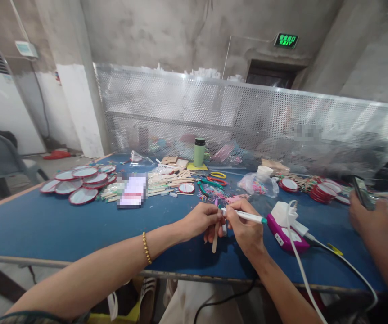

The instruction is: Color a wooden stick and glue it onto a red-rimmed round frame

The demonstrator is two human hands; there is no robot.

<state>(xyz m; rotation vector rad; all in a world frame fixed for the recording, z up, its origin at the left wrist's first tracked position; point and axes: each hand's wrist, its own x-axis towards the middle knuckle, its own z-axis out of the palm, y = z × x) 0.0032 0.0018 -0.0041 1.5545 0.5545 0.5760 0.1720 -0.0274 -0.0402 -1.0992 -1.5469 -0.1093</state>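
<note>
My left hand [202,221], with a gold bead bracelet on its wrist, is closed on a flat wooden stick [214,243] whose rounded lower end points down. My right hand [247,228] grips a white marker [247,216] with a teal end. The marker's tip side meets the fingers of my left hand; whether it touches the stick I cannot tell. Both hands are above the blue table near its front edge. Just beyond them lie a round red-rimmed white disc [186,188], green-handled pliers [202,189] and a tangle of small coloured pieces.
Red-rimmed discs [83,195] pile up at left, beside a phone [133,191] and many wooden sticks [167,180]. A green bottle [199,154] stands at the back. A purple power strip [286,238] with cables is right of my hands. Another person's hand [371,220] holds a phone.
</note>
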